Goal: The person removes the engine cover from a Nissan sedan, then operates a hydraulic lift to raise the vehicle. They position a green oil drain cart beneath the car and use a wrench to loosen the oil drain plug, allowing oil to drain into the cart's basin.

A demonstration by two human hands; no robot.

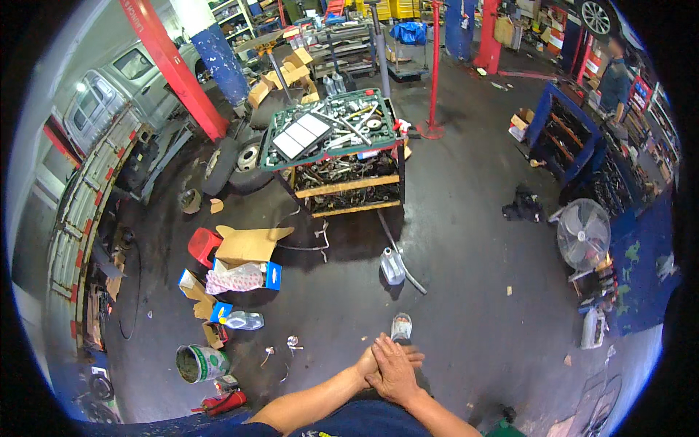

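Note:
My left hand (pixel 366 360) and my right hand (pixel 394 368) are pressed together low in the middle of the view, the right lying over the left. Neither holds anything that I can see. My forearms come in from the lower edge, above my dark blue clothing. Just past my hands one shoe (pixel 401 325) stands on the dark concrete floor (pixel 466 240). The nearest loose thing is a clear plastic jug (pixel 392 265) on the floor ahead.
A green-topped tool cart (pixel 331 131) full of wrenches stands ahead. Cardboard boxes (pixel 247 244), a red stool (pixel 203 245), a plastic bottle (pixel 245 320) and a bucket (pixel 198 363) lie left. A truck (pixel 109 102) stands far left, a floor fan (pixel 583 234) right, a person (pixel 616 73) far right.

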